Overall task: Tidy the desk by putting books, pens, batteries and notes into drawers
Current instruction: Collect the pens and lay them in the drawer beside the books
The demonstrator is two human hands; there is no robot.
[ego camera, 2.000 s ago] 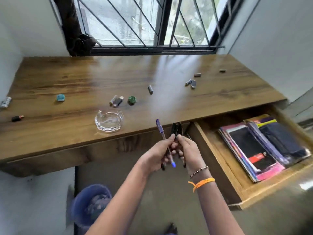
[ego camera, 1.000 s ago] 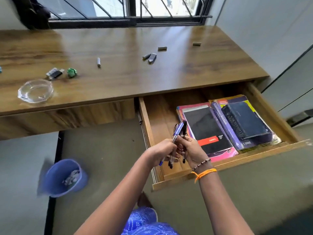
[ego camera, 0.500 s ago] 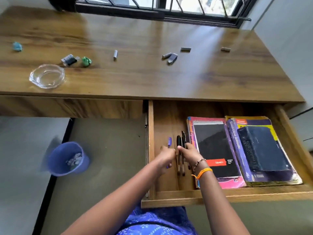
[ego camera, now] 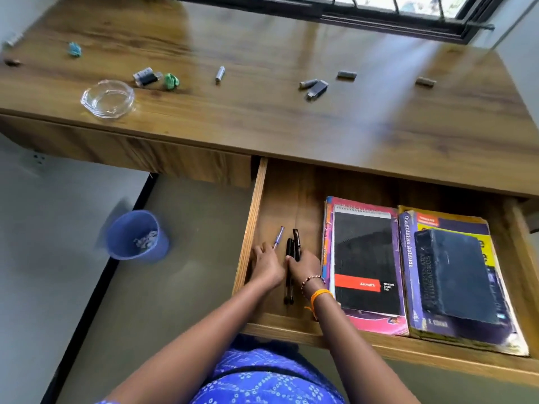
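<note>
The open wooden drawer (ego camera: 256, 199) holds books: a black spiral pad (ego camera: 364, 258) on a pink book and a dark dictionary (ego camera: 455, 272) on a purple book. Both my hands are low in the drawer's left part. My left hand (ego camera: 267, 265) is closed on a purple pen (ego camera: 278, 237). My right hand (ego camera: 304, 265) rests on several black pens (ego camera: 290, 249) that lie on the drawer floor. Several batteries (ego camera: 220, 73) lie scattered on the desk top (ego camera: 262, 112), with crumpled notes, one green (ego camera: 171, 81) and one blue (ego camera: 75, 49).
A glass ashtray (ego camera: 108, 98) stands at the desk's left front. A small dark device (ego camera: 144, 77) and a USB-like stick (ego camera: 318, 89) lie on the desk. A blue bin (ego camera: 132, 234) stands on the floor at the left. A barred window runs along the back.
My view swung from the desk top down to the drawer. Both hands carried the pens from in front of the desk down into the drawer's left part, onto its floor.
</note>
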